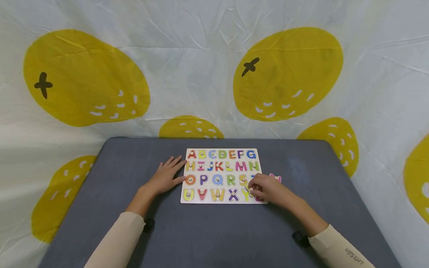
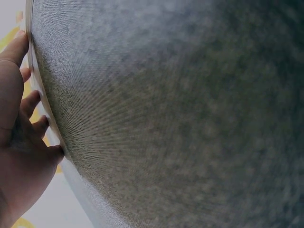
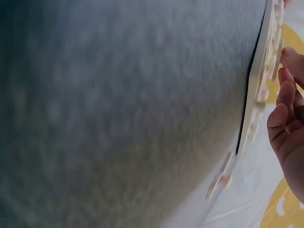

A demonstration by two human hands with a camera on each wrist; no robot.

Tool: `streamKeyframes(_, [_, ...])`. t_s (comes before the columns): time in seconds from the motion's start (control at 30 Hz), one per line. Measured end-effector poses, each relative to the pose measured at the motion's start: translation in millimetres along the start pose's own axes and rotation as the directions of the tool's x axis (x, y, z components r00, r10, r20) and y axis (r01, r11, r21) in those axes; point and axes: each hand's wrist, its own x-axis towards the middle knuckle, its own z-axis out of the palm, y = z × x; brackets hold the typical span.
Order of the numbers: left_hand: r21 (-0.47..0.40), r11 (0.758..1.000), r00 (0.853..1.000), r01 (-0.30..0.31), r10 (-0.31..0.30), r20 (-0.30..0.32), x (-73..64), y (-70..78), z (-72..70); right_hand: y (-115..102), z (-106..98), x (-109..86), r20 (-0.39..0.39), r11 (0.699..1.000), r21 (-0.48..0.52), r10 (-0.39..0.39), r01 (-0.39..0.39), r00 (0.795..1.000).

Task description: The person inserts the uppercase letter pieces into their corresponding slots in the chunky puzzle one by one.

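A wooden alphabet puzzle board [image 1: 208, 186] with coloured letters and small knobs lies on the table. My left hand [image 1: 163, 178] has its fingers spread and touches the board's left edge; the left wrist view shows that hand [image 2: 21, 137] at the table's surface. Over the lower right corner, my right hand [image 1: 270, 189] pinches a yellow-green letter piece [image 1: 248, 188] by its knob. This piece is tilted above the yellow-green Y spot [image 1: 245, 195]. Edge-on in the right wrist view, the pinched piece [image 3: 278, 59] stands off the board. The hand partly hides the T and Z.
Beyond the right hand, a pink letter piece [image 1: 276, 178] lies on the table off the board's right side, partly covered in the head view; its knob [image 3: 225, 181] shows in the right wrist view. The grey table [image 1: 214, 234] ends against a white curtain [image 1: 194, 74] with yellow fruit prints.
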Motion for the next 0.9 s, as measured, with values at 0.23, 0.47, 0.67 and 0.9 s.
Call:
streamKeyframes(0.23, [-0.012, 1.0, 1.0, -0.006, 0.005, -0.007, 0.4, 1.0, 0.3, -5, 11, 2.4, 0.018, 0.999, 0.013, -0.046, 0.046, 0.999])
streamKeyframes(0.47, [-0.013, 1.0, 1.0, 0.0, 0.0, -0.006, 0.5, 1.7, 0.0, -10, 12, 5.2, 0.042, 0.999, 0.017, -0.037, 0.037, 0.998])
streamKeyframes(0.67, [-0.017, 1.0, 1.0, 0.005, -0.005, -0.004, 0.0, 2.2, -0.9, -12, 13, 9.7, 0.051, 1.0, 0.007, -0.03, 0.029, 0.998])
streamKeyframes(0.9, [-0.017, 1.0, 1.0, 0.004, -0.004, -0.006, -0.1, 1.2, -0.3, -12, 10, 9.5, 0.072, 0.999, 0.03, -0.015, 0.013, 0.997])
